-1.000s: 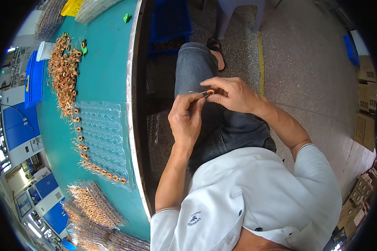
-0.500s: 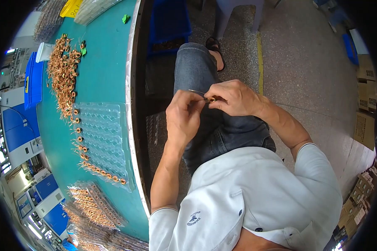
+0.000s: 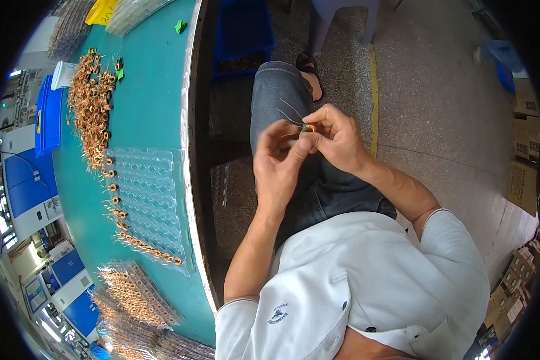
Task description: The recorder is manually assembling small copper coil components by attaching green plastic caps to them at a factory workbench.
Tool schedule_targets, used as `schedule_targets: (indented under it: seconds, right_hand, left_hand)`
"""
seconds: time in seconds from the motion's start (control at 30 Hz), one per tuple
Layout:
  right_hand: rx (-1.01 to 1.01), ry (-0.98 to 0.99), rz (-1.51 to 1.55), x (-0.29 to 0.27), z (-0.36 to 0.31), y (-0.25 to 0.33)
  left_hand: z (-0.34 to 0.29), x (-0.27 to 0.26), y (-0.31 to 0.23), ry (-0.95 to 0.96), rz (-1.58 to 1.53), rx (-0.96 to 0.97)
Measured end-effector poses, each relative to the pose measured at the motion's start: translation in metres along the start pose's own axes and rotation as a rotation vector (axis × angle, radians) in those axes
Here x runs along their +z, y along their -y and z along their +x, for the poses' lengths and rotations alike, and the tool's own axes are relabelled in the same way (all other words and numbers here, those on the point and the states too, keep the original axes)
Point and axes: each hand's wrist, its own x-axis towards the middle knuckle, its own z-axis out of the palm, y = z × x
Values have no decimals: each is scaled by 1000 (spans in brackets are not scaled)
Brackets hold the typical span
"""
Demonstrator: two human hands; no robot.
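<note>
Above my lap, my right hand (image 3: 341, 143) pinches a small copper-wound toroidal coil (image 3: 309, 128) between thumb and fingers. A bit of green shows on the coil's side. Thin wire leads (image 3: 291, 110) stick out from it toward the upper left. My left hand (image 3: 277, 165) is close against the coil, with its thumb near the coil's lower side. Its curled fingers are smeared by motion around the lower leads, so their grip is unclear. On the bench to the left, a clear plastic tray (image 3: 147, 204) has similar coils along its left and near edges.
A heap of copper coils (image 3: 93, 102) lies on the green bench (image 3: 153, 90). Filled trays (image 3: 138, 294) are stacked at the near end. Blue bins stand beyond the bench (image 3: 48, 117) and on the floor (image 3: 243, 36). A plastic stool (image 3: 342, 18) is ahead; cartons (image 3: 525, 180) line the right.
My left hand has shifted right and its fingers have loosened from their pinch at the coil. The coil has turned and moved slightly up; its leads now show spread out. A blue shape has appeared at far right.
</note>
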Motion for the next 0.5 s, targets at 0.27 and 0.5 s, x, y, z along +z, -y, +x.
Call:
schedule_targets:
  seconds: [0.27, 0.5]
  right_hand:
    - [-99, 162, -35, 1, -3, 9]
    - [-92, 174, -222, -11, 16, 13]
  left_hand:
    - [-7, -12, 11, 42, -98, -25]
    - [-9, -20, -5, 70, 2, -121]
